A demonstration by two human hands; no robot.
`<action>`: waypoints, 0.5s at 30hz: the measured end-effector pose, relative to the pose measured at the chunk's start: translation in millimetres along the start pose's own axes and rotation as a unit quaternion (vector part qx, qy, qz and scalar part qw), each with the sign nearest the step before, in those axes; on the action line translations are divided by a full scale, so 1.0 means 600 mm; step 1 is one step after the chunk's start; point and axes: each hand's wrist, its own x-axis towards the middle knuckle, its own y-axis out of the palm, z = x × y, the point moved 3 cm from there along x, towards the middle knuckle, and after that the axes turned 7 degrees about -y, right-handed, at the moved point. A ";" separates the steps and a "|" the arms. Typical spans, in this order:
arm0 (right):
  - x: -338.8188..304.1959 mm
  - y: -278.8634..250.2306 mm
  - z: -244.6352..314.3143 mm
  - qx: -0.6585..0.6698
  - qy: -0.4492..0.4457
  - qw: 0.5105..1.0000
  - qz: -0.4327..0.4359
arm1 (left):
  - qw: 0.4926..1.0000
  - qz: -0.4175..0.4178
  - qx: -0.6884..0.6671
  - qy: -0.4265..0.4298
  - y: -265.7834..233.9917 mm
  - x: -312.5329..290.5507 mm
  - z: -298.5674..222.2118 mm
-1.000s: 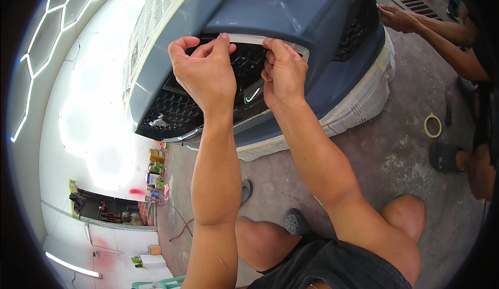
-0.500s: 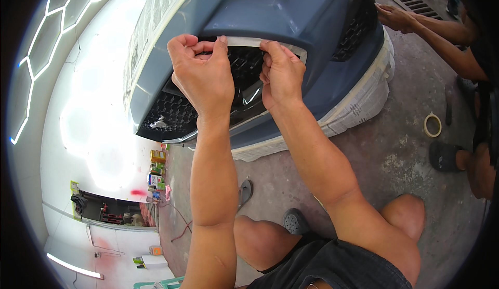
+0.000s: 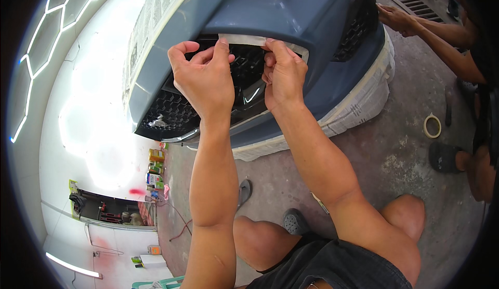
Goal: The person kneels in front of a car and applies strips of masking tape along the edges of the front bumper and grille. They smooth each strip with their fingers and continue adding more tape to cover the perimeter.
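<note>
Along the upper edge of the black grille opening (image 3: 246,65) runs a pale strip of masking tape (image 3: 243,39). My left hand (image 3: 204,76) pinches the tape's left end between thumb and forefinger, its other fingers loosely curled. Farther right, my right hand (image 3: 285,73) has thumb and forefinger closed on the strip, with the remaining fingers folded under. More tape continues past it around the opening's right corner. The opening sits in a dull blue-grey car bumper (image 3: 260,16), whose borders carry taped masking paper (image 3: 358,107). Part of the grille is hidden behind my hands.
At the right, another person's hands (image 3: 397,19) are against the bumper's side. A tape roll (image 3: 432,126) lies on the concrete floor (image 3: 384,154) near that person's shoe (image 3: 446,157). Several cans (image 3: 155,169) line the left wall; a sandal (image 3: 245,192) lies below the bumper.
The tape between my hands has dropped slightly at its left end, baring the dark edge above it. Both hands have shifted a little downward and right.
</note>
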 end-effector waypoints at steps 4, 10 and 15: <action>0.001 0.002 -0.002 -0.018 -0.006 1.000 -0.012 | 1.000 -0.006 -0.007 -0.002 0.005 0.002 0.005; 0.000 0.002 0.001 -0.023 -0.004 1.000 -0.013 | 0.998 -0.018 -0.052 0.016 0.010 0.006 0.017; 0.000 0.002 0.001 -0.021 -0.013 1.000 -0.011 | 0.997 -0.017 -0.072 0.023 0.014 0.004 0.018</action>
